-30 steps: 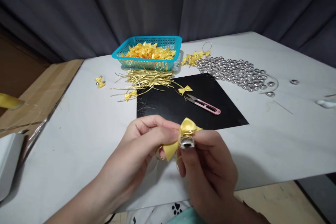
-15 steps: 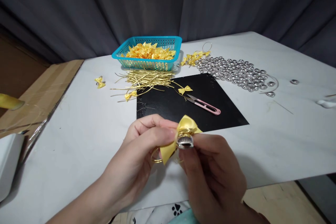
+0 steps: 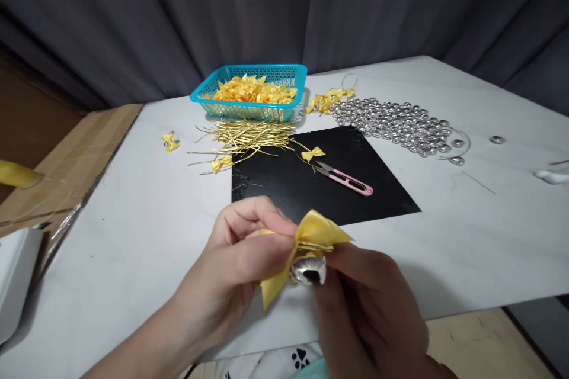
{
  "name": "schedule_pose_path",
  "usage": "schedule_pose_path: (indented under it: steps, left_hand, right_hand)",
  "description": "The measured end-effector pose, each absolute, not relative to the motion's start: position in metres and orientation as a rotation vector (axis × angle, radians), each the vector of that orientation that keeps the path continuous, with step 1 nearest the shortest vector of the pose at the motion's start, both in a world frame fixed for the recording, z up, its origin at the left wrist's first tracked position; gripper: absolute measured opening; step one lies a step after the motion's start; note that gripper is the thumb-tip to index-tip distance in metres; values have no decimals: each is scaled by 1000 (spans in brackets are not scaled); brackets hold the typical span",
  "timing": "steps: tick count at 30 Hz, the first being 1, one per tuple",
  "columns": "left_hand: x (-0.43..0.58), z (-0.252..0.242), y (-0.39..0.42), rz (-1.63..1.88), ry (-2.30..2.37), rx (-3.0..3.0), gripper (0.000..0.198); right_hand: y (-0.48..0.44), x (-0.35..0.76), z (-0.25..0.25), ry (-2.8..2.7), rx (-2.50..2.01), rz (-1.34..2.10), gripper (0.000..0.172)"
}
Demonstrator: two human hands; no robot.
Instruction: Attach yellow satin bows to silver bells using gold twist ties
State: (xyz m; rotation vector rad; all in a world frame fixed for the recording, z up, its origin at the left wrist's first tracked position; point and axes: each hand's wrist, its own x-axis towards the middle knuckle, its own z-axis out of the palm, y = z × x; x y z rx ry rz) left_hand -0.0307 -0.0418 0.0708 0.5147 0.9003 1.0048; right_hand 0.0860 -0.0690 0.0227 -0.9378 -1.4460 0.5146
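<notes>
Both my hands meet near the front edge of the white table [image 3: 133, 231]. My left hand [image 3: 242, 257] pinches one side of a yellow ribbon bow [image 3: 311, 231], its fingers closed. My right hand [image 3: 360, 302] grips the other side, closed too. A small silver bell [image 3: 308, 270] hangs under the bow's knot, bound by gold wire turns. One ribbon tail points down to the left.
A black mat [image 3: 320, 180] carries pink thread snips [image 3: 349, 179] and a small bow [image 3: 313, 154]. Behind it lie a bundle of gold wire ties [image 3: 249, 133], a teal basket [image 3: 288, 74] of yellow bows and a heap of silver bells [image 3: 395, 124]. Cardboard [image 3: 66, 160] lies left.
Both hands have come lower and nearer to me with the bow. The bow has tipped, so its loop spreads wider and the bell sits lower.
</notes>
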Motion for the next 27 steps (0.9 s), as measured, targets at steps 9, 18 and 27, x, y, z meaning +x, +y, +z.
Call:
schedule_pose_path:
  steps: [9, 18, 27]
  left_hand:
    - [-29, 66, -35, 1017, 848, 436, 8]
    - [-28, 59, -23, 1091, 911, 350, 9]
    - [-36, 15, 11, 1161, 901, 339, 6]
  right_hand:
    - [-66, 86, 23, -1402, -1013, 434, 19]
    - [-52, 95, 29, -1524, -1028, 381, 18]
    - [-6, 111, 4, -1970, -1020, 567, 14]
